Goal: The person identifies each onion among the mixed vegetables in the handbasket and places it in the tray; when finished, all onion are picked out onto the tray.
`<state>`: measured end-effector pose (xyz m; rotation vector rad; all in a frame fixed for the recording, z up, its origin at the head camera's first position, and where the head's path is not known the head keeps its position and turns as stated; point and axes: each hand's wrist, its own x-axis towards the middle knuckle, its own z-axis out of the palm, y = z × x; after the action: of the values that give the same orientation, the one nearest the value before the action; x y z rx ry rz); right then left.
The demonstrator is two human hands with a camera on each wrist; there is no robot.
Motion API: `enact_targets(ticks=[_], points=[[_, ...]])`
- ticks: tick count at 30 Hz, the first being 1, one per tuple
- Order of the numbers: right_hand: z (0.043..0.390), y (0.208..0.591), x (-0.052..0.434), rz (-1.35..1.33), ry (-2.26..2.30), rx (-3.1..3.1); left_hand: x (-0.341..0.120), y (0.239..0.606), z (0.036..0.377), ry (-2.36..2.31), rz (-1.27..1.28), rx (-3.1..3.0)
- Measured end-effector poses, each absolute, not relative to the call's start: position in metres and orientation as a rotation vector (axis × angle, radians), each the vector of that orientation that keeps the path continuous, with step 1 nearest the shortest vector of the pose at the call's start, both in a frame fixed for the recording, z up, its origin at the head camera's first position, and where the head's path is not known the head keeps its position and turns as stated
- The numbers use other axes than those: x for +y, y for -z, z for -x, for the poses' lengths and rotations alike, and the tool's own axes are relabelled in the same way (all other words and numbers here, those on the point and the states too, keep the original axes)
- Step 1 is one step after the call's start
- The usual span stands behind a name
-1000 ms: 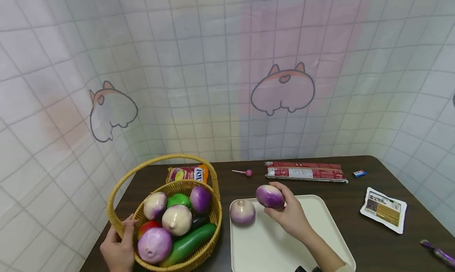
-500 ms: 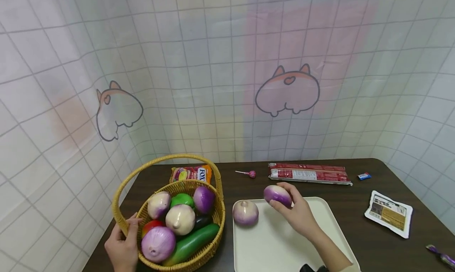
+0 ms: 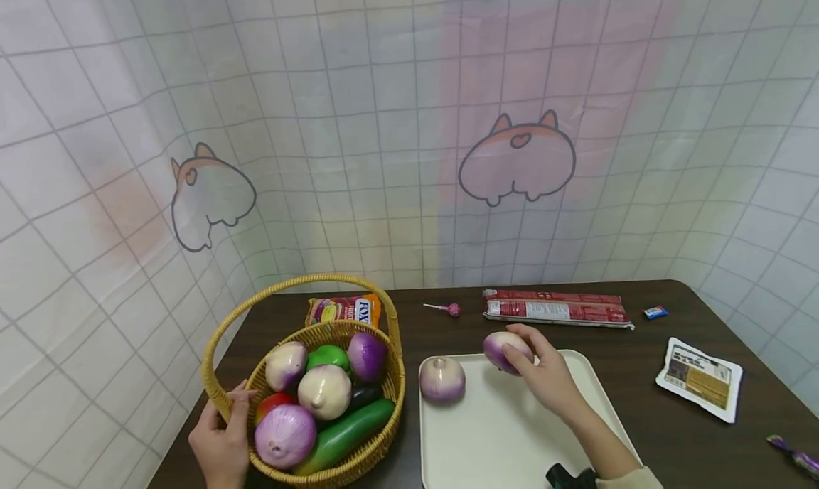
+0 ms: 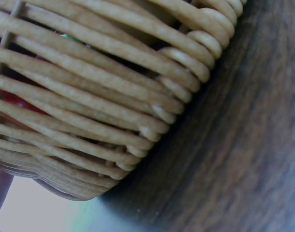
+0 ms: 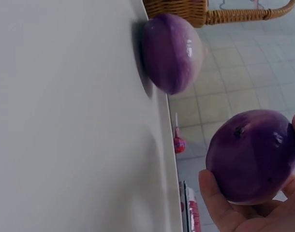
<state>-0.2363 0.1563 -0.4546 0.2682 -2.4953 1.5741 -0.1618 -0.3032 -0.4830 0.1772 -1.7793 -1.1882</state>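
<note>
My right hand (image 3: 542, 375) grips a purple-and-white onion (image 3: 502, 349) just over the far edge of the cream tray (image 3: 505, 439); the right wrist view shows the same onion (image 5: 252, 155) cupped in my fingers. A second, paler onion (image 3: 441, 379) lies on the tray's far left corner, seen too in the right wrist view (image 5: 170, 50). My left hand (image 3: 220, 439) holds the near left rim of a wicker basket (image 3: 374, 450) filled with onions, a green cucumber and a red item. The left wrist view shows only the basket's weave (image 4: 104, 96) up close.
On the dark table (image 3: 672, 432) behind the tray lie a long red packet (image 3: 555, 308), a pink lollipop (image 3: 446, 308), a small blue sweet (image 3: 655, 312) and an orange snack bag (image 3: 345, 310). A white sachet (image 3: 699, 377) and a purple wrapper (image 3: 793, 455) sit at the right.
My right hand has carried the purple onion lower and to the right, down toward the tray's far edge. The left hand stays on the basket rim.
</note>
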Motion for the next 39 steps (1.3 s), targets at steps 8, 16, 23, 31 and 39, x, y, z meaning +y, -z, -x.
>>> enact_targets(ticks=[8,16,23,31,39], points=[[0.241,0.451,0.171,-0.196,-1.552,-2.587,-0.303,0.482,0.161,1.203,-0.172,-1.77],[0.246,0.454,0.176,-0.219,-1.538,-2.642,-0.302,0.48,0.162,1.2,-0.171,-1.766],[0.247,0.461,0.172,-0.284,-1.506,-2.658,-0.302,0.481,0.162,1.198,-0.192,-1.778],[0.244,0.467,0.164,-0.351,-1.476,-2.669,-0.304,0.484,0.164,1.199,-0.18,-1.778],[0.241,0.475,0.158,-0.443,-1.495,-2.702,-0.304,0.483,0.162,1.209,-0.183,-1.777]])
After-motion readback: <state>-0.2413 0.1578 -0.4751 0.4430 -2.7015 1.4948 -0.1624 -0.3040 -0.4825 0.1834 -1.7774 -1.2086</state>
